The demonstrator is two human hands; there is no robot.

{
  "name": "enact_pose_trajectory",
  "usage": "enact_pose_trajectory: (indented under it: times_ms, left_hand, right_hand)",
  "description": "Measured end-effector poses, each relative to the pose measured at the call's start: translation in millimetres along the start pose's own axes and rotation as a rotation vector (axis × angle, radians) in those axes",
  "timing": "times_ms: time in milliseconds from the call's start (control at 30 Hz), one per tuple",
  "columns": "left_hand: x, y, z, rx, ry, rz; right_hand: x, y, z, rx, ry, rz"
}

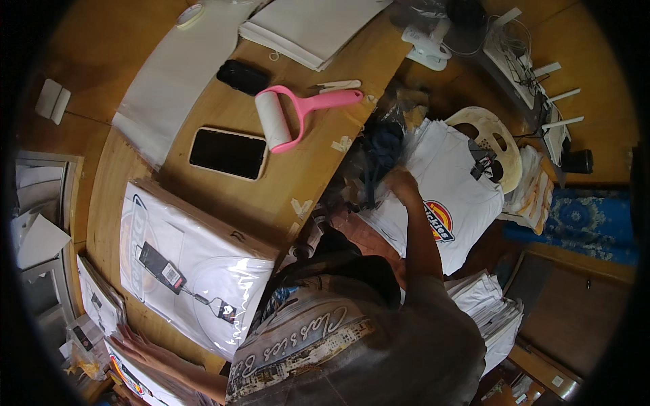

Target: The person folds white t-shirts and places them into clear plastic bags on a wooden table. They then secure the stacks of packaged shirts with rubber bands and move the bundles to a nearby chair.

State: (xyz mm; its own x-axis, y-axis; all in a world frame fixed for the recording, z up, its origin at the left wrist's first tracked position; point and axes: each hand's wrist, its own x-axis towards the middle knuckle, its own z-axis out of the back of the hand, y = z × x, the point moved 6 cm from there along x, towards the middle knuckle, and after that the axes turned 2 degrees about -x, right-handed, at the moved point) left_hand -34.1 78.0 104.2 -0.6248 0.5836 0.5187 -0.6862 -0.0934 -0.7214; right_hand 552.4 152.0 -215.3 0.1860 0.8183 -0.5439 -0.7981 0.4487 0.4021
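My left hand [133, 347] lies with its fingers stretched out on a packed white T-shirt [159, 392] with a red and yellow print, at the lower left. My right hand [401, 185] is closed at the left edge of a white T-shirt [440, 176] with a similar print and a dark tag; its fingertips are partly hidden. That shirt lies spread on a pale plastic chair [493, 128]. Between my arms, on the wooden table [223, 203], rests a stack of shirts in clear bags [203, 271], a black tag showing on the top one.
A pink lint roller [274, 122], a phone [228, 154], a dark object [242, 77] and a small cutter [338, 86] lie on the table. White sheets [305, 30] are at its far end. Folded white shirts [484, 311] are piled right of me. Routers [521, 68] stand at the far right.
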Motion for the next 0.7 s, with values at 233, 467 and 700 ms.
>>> enact_pose_trajectory:
  times_ms: [233,467,700]
  left_hand:
    - [-62,-84,-91,-0.195,0.395,-0.084]
    - [-117,-109,-113,-0.379,0.565,0.000]
    - [-139,-100,-74,-0.517,0.603,-0.026]
  right_hand:
    - [-1,25,-4,-0.455,-0.323,-0.187]
    - [-13,49,-17,-0.440,-0.504,0.093]
    - [29,-18,-36,0.633,0.063,-0.204]
